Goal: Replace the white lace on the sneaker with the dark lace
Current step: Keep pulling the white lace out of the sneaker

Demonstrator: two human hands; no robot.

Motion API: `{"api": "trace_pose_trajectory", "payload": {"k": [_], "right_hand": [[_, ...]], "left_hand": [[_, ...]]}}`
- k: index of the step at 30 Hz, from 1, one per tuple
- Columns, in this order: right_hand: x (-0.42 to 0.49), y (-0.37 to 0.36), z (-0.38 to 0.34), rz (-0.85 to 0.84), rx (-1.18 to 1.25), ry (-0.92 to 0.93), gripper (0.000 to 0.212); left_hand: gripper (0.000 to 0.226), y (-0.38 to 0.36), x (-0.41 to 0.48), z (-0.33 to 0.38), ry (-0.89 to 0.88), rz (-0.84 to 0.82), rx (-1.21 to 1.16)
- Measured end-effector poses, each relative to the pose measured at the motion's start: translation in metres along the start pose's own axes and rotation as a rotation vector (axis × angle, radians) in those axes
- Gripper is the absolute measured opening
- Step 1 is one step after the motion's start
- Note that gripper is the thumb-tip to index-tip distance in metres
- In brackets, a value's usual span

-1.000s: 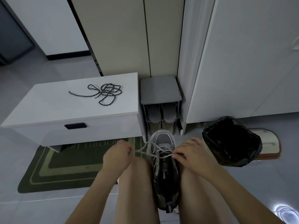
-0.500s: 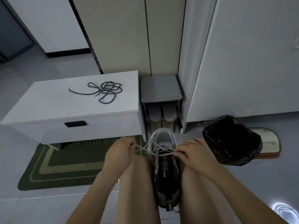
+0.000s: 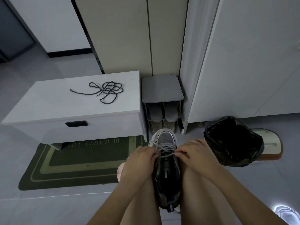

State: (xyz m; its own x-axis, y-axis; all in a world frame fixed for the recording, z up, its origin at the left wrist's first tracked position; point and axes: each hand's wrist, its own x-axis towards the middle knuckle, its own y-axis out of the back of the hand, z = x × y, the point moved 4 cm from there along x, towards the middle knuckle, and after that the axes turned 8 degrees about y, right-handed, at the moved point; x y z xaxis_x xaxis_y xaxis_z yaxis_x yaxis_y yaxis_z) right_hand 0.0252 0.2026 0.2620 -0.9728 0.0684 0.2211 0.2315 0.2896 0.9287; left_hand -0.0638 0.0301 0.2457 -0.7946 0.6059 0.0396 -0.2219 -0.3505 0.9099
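Observation:
A grey and black sneaker (image 3: 165, 176) is wedged upright between my bare knees, toe pointing away from me. Its white lace (image 3: 164, 149) crosses the eyelets near the toe. My left hand (image 3: 139, 159) pinches the lace at the shoe's left edge. My right hand (image 3: 193, 153) pinches the same lace strand at the right edge, fingertips close to the eyelets. The dark speckled lace (image 3: 105, 90) lies in a loose tangle on top of the white bench (image 3: 48, 103), well away from both hands.
A small grey shoe rack (image 3: 162, 88) with slippers stands beyond the sneaker. A bin with a black liner (image 3: 233, 140) sits to the right. A green doormat (image 3: 73, 164) lies on the left floor. Tall cabinet doors (image 3: 243, 54) rise behind.
My left hand has moved right, from out beside the knee to the sneaker's left edge, and the lace it stretched sideways is now short. The right hand stayed at the eyelets.

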Motion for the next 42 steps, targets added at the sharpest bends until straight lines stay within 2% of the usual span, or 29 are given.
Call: {"api": "trace_pose_trajectory", "payload": {"k": [4,6,8,10,12,16,19,23,27,30,33,35,39,42], "right_hand": [[-0.003,0.0,0.0,0.007,-0.006,-0.017,0.035],[-0.001,-0.002,-0.002,-0.027,0.019,-0.021,0.03],[0.001,-0.004,-0.008,0.009,0.032,-0.018,0.03],[0.005,-0.003,-0.013,0.06,0.041,-0.035,0.024],[0.009,-0.004,-0.019,0.037,0.049,-0.027,0.017],[0.014,-0.011,-0.028,-0.173,-0.031,-0.039,0.027],[0.017,-0.015,-0.035,-0.243,-0.107,-0.066,0.027],[0.019,-0.019,-0.038,-0.197,-0.085,-0.083,0.024],[0.017,-0.025,-0.042,-0.108,-0.026,-0.054,0.021],[0.017,-0.025,-0.044,-0.068,0.003,-0.016,0.012],[0.015,-0.012,-0.023,0.086,0.114,-0.138,0.004],[0.01,-0.006,-0.003,0.135,0.205,-0.25,0.003],[0.004,-0.004,0.003,0.014,0.351,-0.261,0.014],[0.001,-0.009,-0.004,-0.072,0.381,-0.264,0.012]], "left_hand": [[0.008,0.023,0.007,-0.019,0.069,0.142,0.004],[0.011,0.032,0.01,-0.035,0.135,0.171,0.007],[0.011,0.039,0.011,-0.047,0.173,0.189,0.024],[0.009,0.042,0.011,-0.053,0.203,0.161,0.048],[0.008,0.038,0.011,-0.05,0.21,0.081,0.088],[0.023,0.023,0.005,-0.016,0.047,0.02,0.092],[0.019,0.008,0.0,0.007,-0.076,-0.035,0.121],[0.008,0.008,0.002,0.005,-0.052,0.025,0.086],[0.019,0.025,0.005,-0.009,0.051,0.067,0.053],[0.011,0.044,0.006,-0.031,0.123,0.08,0.043],[0.017,0.044,0.002,-0.042,0.135,-0.051,0.138],[0.024,0.04,-0.001,-0.036,0.1,-0.052,0.11],[0.031,0.023,0.009,-0.001,-0.051,-0.048,0.02],[0.029,0.005,0.018,0.017,-0.069,-0.107,-0.039]]}}
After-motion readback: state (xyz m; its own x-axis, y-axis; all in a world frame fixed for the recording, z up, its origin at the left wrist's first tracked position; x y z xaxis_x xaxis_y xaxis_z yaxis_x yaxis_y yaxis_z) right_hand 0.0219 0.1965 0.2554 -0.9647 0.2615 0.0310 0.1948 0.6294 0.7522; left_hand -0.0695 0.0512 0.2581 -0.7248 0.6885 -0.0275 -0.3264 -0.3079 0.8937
